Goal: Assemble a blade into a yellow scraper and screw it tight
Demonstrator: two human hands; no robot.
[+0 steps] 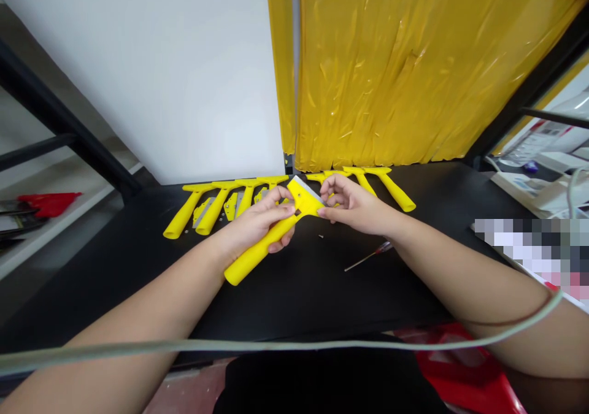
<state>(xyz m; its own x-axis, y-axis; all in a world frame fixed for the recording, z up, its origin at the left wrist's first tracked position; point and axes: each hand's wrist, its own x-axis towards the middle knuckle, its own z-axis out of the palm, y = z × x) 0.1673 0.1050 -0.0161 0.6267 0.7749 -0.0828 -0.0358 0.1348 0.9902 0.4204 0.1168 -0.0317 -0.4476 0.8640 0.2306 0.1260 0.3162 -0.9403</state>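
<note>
A yellow scraper point(257, 251) with a metal blade along its head is held over the black table. My left hand point(260, 221) is closed around its neck, thumb on top, with the handle slanting down toward me. My right hand point(354, 204) pinches the right corner of the scraper's head, fingers by the blade edge. Below the scraper a small screw point(321, 236) lies on the table. Nearer my right forearm is a screwdriver point(368, 257) with a clear and red handle, its tip pointing left.
Several yellow scraper handles point(181, 214) lie at the back left, with small yellow plates and blades point(205, 211) between them. More yellow handles point(398, 194) lie at the back right. A pale cable point(276, 345) crosses in front. Black frame posts point(83, 138) stand at the sides.
</note>
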